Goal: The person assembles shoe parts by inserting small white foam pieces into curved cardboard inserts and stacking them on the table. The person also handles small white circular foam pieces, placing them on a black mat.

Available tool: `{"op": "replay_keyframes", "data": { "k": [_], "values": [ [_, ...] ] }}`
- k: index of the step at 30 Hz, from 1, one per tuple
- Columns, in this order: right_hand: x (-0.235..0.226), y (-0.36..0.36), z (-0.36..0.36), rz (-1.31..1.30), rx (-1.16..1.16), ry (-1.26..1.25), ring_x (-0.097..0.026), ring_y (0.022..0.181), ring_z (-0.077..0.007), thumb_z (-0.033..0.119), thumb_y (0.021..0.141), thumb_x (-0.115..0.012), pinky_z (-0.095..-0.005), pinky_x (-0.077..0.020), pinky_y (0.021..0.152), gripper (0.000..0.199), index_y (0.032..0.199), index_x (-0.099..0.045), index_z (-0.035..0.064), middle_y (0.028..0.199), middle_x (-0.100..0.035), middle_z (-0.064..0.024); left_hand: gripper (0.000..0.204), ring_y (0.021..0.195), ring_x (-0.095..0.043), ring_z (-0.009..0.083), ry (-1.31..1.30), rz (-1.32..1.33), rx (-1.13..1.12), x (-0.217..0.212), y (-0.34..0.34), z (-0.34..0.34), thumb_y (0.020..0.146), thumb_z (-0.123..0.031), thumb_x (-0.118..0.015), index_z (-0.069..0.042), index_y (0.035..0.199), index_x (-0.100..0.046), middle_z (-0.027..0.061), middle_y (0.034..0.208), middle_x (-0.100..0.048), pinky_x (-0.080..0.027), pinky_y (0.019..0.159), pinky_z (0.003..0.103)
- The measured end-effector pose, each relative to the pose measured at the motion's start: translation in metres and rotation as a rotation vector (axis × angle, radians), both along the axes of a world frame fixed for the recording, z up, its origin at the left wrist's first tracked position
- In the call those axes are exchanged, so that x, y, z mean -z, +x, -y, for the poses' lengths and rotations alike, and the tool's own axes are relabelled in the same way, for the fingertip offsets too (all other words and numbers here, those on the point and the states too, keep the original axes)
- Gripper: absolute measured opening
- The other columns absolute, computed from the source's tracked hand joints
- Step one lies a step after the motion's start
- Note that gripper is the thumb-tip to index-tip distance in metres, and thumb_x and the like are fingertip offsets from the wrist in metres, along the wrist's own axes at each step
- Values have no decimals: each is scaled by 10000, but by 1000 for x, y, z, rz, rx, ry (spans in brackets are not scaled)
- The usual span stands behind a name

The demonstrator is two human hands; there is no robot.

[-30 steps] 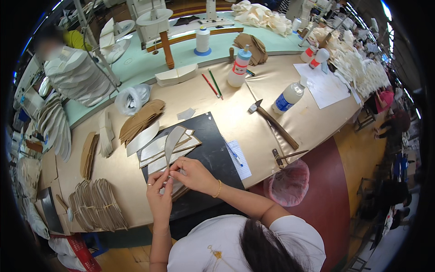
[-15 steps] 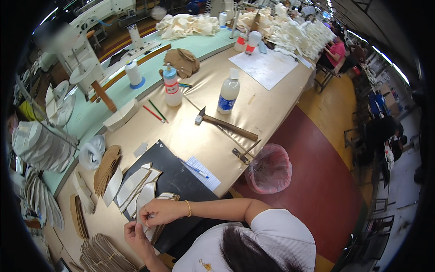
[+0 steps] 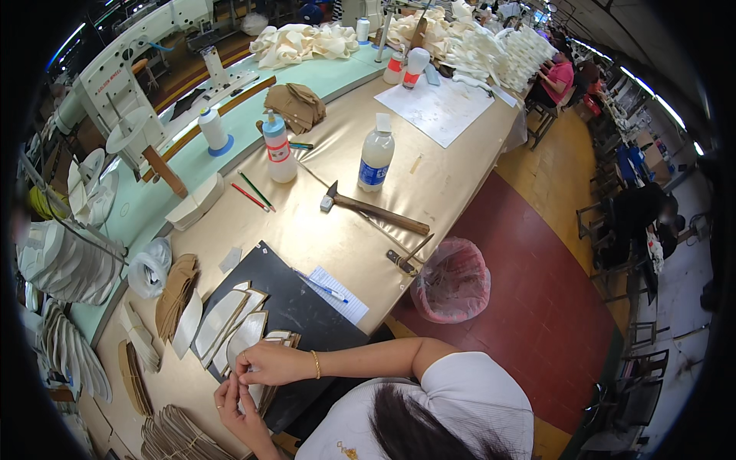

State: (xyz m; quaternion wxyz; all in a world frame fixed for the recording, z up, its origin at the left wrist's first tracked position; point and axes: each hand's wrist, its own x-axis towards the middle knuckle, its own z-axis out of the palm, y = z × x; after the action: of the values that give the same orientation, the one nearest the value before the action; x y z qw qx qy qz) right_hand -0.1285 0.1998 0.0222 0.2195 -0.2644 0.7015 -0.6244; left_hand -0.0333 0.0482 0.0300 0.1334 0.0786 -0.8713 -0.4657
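My right hand (image 3: 268,363), with a gold bracelet at the wrist, is closed in a pinch over the near end of the cut pieces. Just below it my left hand (image 3: 239,406) has its fingers curled, their tips close to the right fingertips. What the fingers grip is hidden. Under and beyond my hands lie overlapping pale cut pieces (image 3: 221,316) with brown edges, fanned out on a black board (image 3: 314,307). A single pale cut piece (image 3: 186,326) lies left of the board.
A hammer (image 3: 383,215), glue bottle (image 3: 279,153), clear bottle (image 3: 376,157), pencils (image 3: 251,199) and a pen on lined paper (image 3: 337,295) lie farther up the table. Brown piece stacks (image 3: 176,295) are at left. A lined bin (image 3: 454,280) stands right of the table.
The whole view has shifted slightly. My left hand has dropped a little lower, its fingers more raised. My right hand keeps its pinch in nearly the same place.
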Motion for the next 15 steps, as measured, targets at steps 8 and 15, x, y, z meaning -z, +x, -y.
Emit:
{"op": "replay_keyframes", "data": {
  "k": [8, 15],
  "values": [
    [21, 6, 15, 136, -24, -193, -633, 698, -146, 164, 830, -639, -301, -490, 647, 160, 792, -612, 11, 731, -653, -63, 250, 911, -580, 138, 219, 16, -14, 1, 4, 0, 945, -84, -589, 39, 1157, -637, 83, 1059, -588, -476, 786, 251],
    [19, 13, 16, 260, -122, -247, -621, 715, -108, 114, 834, -602, -259, -497, 650, 120, 790, -578, 5, 726, -632, -48, 209, 868, -587, 127, 748, 84, -13, 13, 5, 9, 930, -152, -638, 4, 1027, -537, 101, 1029, -598, -483, 763, 250]
  ]
}}
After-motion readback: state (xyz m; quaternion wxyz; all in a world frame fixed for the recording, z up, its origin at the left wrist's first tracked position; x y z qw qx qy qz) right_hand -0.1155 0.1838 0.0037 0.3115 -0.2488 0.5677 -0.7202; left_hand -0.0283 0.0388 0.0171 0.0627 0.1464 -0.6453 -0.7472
